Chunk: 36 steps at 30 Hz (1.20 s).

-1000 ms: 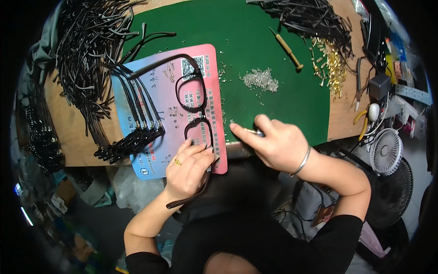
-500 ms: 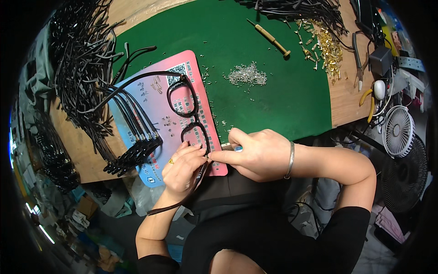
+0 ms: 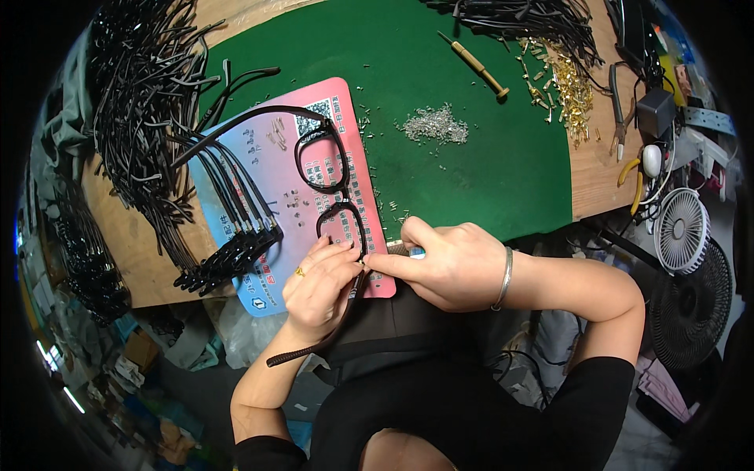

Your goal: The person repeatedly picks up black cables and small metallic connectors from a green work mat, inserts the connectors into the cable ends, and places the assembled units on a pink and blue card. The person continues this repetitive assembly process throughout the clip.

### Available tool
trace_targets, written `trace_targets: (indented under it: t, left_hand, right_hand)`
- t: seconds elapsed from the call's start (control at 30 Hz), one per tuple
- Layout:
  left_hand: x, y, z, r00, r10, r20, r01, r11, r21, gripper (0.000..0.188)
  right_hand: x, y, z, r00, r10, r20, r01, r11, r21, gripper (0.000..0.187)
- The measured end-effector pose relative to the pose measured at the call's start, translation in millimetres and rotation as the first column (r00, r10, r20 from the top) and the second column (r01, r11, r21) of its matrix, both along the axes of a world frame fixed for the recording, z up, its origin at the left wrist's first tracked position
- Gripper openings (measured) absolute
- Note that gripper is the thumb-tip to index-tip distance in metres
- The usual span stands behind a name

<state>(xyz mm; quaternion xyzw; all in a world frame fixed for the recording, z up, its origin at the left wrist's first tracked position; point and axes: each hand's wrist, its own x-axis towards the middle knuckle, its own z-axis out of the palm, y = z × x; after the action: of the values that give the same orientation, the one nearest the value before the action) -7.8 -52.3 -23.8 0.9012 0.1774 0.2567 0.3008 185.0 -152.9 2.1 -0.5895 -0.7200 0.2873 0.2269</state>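
Black eyeglasses [image 3: 345, 169] lie over a pink and blue printed sheet [image 3: 369, 180], both temples attached and spread to the left. My left hand [image 3: 318, 289] pinches the near rim by its hinge, with the near temple trailing down past the wrist. My right hand [image 3: 452, 265] is curled, its index finger stretched to that same hinge and touching it. Something small with a blue and white part shows inside the curled right fingers; what it is stays mostly hidden. Tiny screws and small metal pieces [image 3: 295, 200] lie on the sheet left of the glasses.
A green mat [image 3: 487, 180] covers the table, bearing a heap of tiny silver screws [image 3: 436, 125], a brass screwdriver [image 3: 479, 69] and gold-coloured pieces [image 3: 567, 90]. Black temples [image 3: 145, 118] pile up at left; assembled black parts [image 3: 236, 251] lie nearer. Pliers [image 3: 619, 118] and a white fan [image 3: 682, 231] are at right.
The glasses and sheet appear slightly farther right and up in the picture, as do the mat's things. Both hands keep their places at the near hinge.
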Motion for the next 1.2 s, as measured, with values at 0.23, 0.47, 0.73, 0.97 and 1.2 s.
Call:
trace_targets:
  t: [0.23, 0.47, 0.73, 0.97, 1.2]
  left_hand:
    - [0.6, 2.4, -1.3, 0.999, -0.028, 0.034, 0.028, 1.000, -0.003, 0.014]
    - [-1.6, 4.6, -3.3, 0.997, -0.052, 0.052, 0.052, 0.999, 0.008, 0.018]
    - [0.0, 2.1, -5.8, 0.998, -0.047, 0.034, 0.047, 0.999, -0.010, 0.012]
    - [4.9, 3.6, 8.9, 0.997, 0.046, 0.064, -0.036, 0.987, -0.155, 0.020]
    - [-31.6, 19.1, 115.8, 0.849, 0.371, 0.375, 0.101, 0.584, -0.806, 0.019]
  right_hand:
    - [3.6, 5.2, 0.1, 0.957, 0.098, 0.274, -0.137, 0.982, 0.127, 0.043]
    - [3.9, 8.7, 0.8, 0.971, 0.125, 0.204, -0.142, 0.988, 0.068, 0.047]
    - [4.2, 9.1, -1.8, 0.964, 0.116, 0.239, -0.143, 0.985, 0.099, 0.045]
    - [15.9, -1.1, 22.8, 0.992, 0.010, 0.124, -0.019, 0.997, 0.071, 0.047]
    - [23.2, 7.8, 8.7, 0.996, -0.075, -0.046, 0.075, 0.997, 0.004, 0.041]
